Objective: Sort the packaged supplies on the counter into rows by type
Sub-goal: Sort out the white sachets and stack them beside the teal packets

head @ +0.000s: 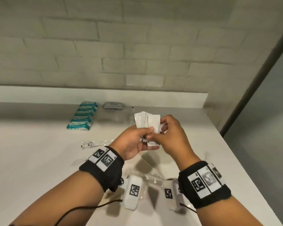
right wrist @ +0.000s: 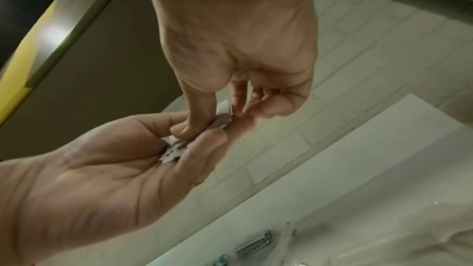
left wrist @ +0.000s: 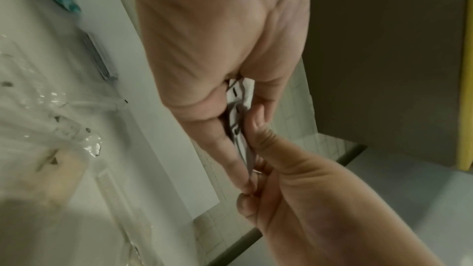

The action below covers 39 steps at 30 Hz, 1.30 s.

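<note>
We see a pale table (head: 39, 152) against a white brick wall (head: 137, 46), with a raised ledge (head: 104, 93) along its far edge. At far left on the table lies a row of teal-and-white packets (head: 82, 117); just to its right sits a grey flat pack (head: 113, 105). Clear plastic wrappers (head: 95, 144) lie at near left, beside our left wrist.

Above the table's middle, both hands share a small fan of white sachets (head: 147, 122). The left hand (head: 134, 141) pinches their lower ends between thumb and fingers; the right hand (head: 171, 136) has thumb and curled fingers on the sachets' right side.

The left wrist view alone shows black markings on the sachets' edges, and a yellow strip (left wrist: 466, 68) (what it belongs to we cannot tell). The right wrist view alone shows the left palm from beneath.
</note>
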### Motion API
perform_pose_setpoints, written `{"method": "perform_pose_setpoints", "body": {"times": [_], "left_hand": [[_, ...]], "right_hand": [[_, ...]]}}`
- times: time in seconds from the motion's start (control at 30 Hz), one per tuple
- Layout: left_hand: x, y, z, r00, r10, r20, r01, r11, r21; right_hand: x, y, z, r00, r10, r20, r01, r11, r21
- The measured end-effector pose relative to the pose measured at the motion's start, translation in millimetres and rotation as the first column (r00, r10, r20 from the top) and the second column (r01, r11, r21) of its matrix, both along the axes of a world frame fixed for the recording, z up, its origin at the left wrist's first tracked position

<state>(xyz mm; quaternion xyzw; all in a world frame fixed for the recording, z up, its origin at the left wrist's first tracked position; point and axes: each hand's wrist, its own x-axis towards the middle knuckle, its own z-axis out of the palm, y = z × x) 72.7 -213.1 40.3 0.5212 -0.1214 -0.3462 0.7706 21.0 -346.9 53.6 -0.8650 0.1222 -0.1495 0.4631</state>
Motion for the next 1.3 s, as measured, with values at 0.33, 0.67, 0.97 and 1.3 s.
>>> {"method": "perform_pose_setpoints", "body": {"times": [0.33, 0.67, 0.97, 1.3], "left_hand": [[-9.0, 33.6, 3.6, 0.998, 0.043, -0.050, -0.045, 0.998, -0.052], [-18.8, 49.8, 5.9, 0.975, 0.217, -0.056, -0.218, 0.976, -0.008], [-26.7, 75.4, 16.2, 0.983, 0.061, -0.176, -0.056, 0.998, 0.030], [-32.9, 94.4, 21.7, 0.980, 0.197, 0.008, -0.193, 0.953, 0.236]], "right_hand": [[-11.5, 16.1, 0.9, 0.993, -0.075, 0.093, 0.044, 0.953, 0.300], [-28.8, 39.0, -0.4, 0.996, 0.048, 0.077, -0.078, 0.882, 0.464], [-23.3, 77.1, 2.1, 0.953, 0.268, 0.142, -0.300, 0.774, 0.558], [-22.6, 99.6, 1.3, 0.987, 0.140, 0.076, -0.159, 0.815, 0.557]]}}
